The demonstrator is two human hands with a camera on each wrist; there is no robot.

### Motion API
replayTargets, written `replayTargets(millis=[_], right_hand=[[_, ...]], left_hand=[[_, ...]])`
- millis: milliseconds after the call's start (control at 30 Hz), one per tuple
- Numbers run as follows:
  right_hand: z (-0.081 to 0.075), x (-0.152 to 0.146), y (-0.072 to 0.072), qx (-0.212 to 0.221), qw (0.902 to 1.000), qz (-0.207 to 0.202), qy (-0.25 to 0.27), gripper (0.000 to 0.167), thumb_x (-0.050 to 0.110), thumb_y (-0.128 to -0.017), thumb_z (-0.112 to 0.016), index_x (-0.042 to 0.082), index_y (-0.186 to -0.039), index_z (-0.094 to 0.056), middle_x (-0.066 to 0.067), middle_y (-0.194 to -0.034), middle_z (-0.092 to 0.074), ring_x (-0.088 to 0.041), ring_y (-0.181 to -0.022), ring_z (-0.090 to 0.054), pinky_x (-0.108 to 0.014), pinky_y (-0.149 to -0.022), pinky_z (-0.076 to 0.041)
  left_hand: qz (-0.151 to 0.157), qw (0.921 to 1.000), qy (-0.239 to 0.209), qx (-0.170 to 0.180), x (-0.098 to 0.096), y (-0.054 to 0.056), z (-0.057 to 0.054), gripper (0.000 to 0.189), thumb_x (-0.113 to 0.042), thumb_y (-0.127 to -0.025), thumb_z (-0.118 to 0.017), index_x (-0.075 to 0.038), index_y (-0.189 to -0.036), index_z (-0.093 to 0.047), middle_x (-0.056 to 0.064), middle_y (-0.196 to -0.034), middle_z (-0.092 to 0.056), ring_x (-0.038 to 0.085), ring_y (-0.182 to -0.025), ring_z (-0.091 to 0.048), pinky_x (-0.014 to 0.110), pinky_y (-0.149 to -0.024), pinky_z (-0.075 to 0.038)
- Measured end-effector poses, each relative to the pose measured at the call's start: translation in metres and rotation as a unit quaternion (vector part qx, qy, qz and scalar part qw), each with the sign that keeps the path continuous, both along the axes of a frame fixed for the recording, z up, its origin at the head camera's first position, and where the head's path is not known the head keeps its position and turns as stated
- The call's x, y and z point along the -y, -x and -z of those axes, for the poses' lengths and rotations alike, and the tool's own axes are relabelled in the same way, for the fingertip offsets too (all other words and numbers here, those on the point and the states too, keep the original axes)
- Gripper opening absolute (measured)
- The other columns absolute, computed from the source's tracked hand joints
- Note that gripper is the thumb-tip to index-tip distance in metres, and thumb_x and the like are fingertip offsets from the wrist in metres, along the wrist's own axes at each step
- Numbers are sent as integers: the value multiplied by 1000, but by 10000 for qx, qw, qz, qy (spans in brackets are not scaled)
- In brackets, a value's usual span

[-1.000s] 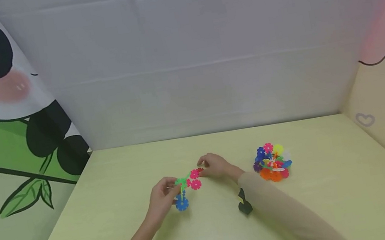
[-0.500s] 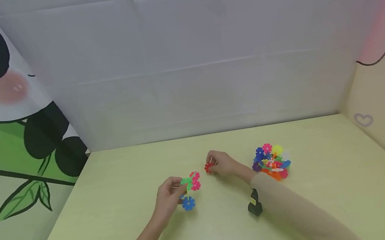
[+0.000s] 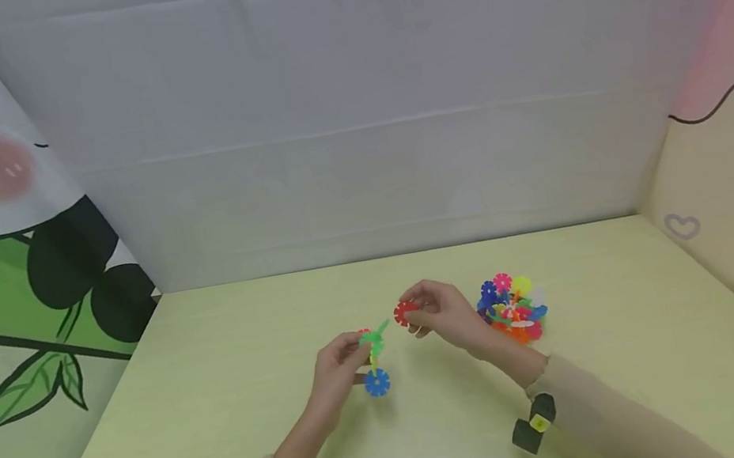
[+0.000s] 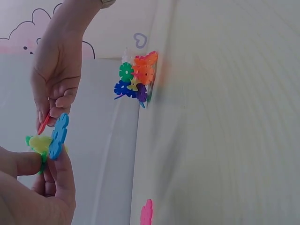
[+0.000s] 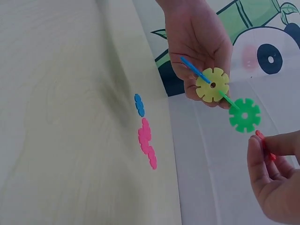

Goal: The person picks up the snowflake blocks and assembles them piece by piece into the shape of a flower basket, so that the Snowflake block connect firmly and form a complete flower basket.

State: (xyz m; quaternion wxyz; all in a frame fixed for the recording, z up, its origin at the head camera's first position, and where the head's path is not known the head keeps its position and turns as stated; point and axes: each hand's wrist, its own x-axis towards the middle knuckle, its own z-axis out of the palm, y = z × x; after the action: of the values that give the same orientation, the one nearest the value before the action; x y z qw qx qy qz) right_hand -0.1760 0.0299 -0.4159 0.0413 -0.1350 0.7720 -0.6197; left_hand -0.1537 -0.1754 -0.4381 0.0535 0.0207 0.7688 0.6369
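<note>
My left hand (image 3: 337, 371) pinches a joined chain of notched plastic snowflake discs. In the right wrist view, its yellow disc (image 5: 212, 85) links a blue disc (image 5: 194, 69) seen edge-on with a green disc (image 5: 244, 115). Between thumb and fingers, my right hand (image 3: 448, 314) holds a red snowflake disc (image 3: 405, 313), a short way right of the green one. Red and green look close but apart in the right wrist view. Pink discs (image 5: 146, 140) and another blue disc (image 5: 139, 105) lie on the table, mostly hidden behind my left hand in the head view.
A heap of mixed-colour snowflake discs (image 3: 511, 312) sits on the pale table (image 3: 245, 320), right of my right hand. A white backdrop (image 3: 350, 119) rises behind the table, with printed cartoon panels at both sides.
My right hand has taken up the red disc from beside the pink ones and lifted it. The left hand has shifted right with its chain, which has turned and now covers the pink discs.
</note>
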Motion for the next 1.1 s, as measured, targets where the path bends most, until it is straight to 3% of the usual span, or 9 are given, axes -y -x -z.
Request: replayTargets(millis=[300,533,833,967,1100], right_hand=[[4,0,-5,-226,9995,-203,-62,25,2,-95,-60,-9,-117,-59,-28,-103,-68,-21,-79,-68,-22,-72,-59],[-1,-4,-5,-511,9962,-463,-538,22,-2,-91,-63,-10,-112,-65,-27,-95,-70,-22,-76,-69,-21,-69,-60],[5,-2,-7,-409,9977,-283,-454,21,-7,-89,-63,-12,-109,-67,-27,-91,-71,-33,-76,-70,-24,-67,-60],[11,-1,-10,-353,9979,-231,-484,20,-7,-89,-63,-11,-108,-68,-25,-92,-71,-25,-74,-70,-23,-67,-60],[14,0,-13,-422,9980,-168,-438,20,-5,-90,-64,-10,-109,-68,-25,-97,-72,-26,-73,-70,-23,-68,-60]], left_hand=[[126,9996,207,-165,-3,-2,-1,19,-5,-96,-57,6,-110,-64,12,-94,-68,11,-79,-62,27,-68,-58],[139,9967,415,-686,-5,-4,-2,11,0,-93,-61,6,-99,-67,14,-86,-68,17,-76,-62,19,-61,-54],[21,9930,591,-1025,-8,-12,-1,13,-2,-92,-63,7,-100,-68,17,-83,-68,20,-75,-62,17,-59,-52],[-9,9911,773,-1084,-9,-15,2,10,1,-90,-65,6,-97,-69,15,-79,-68,22,-74,-63,16,-58,-50],[-23,9893,965,-1094,-9,-14,1,10,2,-90,-64,5,-96,-70,15,-80,-68,21,-74,-63,16,-60,-50]])
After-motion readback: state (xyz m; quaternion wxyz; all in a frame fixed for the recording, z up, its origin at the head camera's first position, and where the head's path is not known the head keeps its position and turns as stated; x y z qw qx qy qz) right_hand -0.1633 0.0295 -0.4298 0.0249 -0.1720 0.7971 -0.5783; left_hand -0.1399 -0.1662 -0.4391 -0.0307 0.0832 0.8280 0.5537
